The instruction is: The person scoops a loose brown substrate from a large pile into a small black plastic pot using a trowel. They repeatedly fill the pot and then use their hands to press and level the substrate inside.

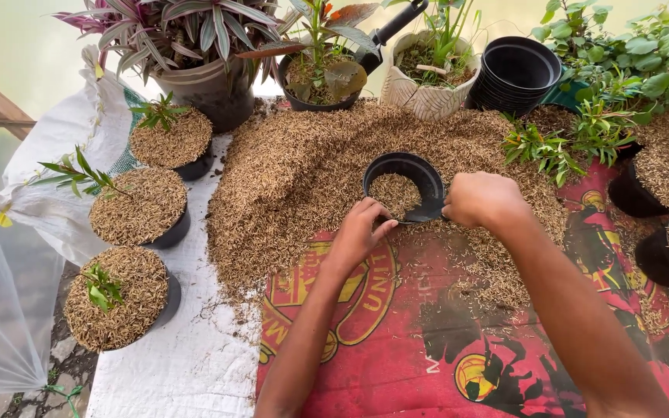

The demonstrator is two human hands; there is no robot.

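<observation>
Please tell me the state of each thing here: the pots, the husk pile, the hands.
Black pot: tilted on its side, partly filled with husks.
Left hand: holding that pot's rim.
Right hand: closed, pushing husks in.
Husk pile: spread loose over the cloth.
Three small pots: upright, full, each with a seedling.
Stacked pots: empty, nested.

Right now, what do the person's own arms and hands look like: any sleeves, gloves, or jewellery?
Both arms are bare from the bottom of the picture up to the wrists; no sleeve shows. The left hand and right hand wear no gloves. No watch, bracelet or ring is visible on either. The arms are slim and come in from the bottom edge. Upper arms and shoulders are out of view.
</observation>
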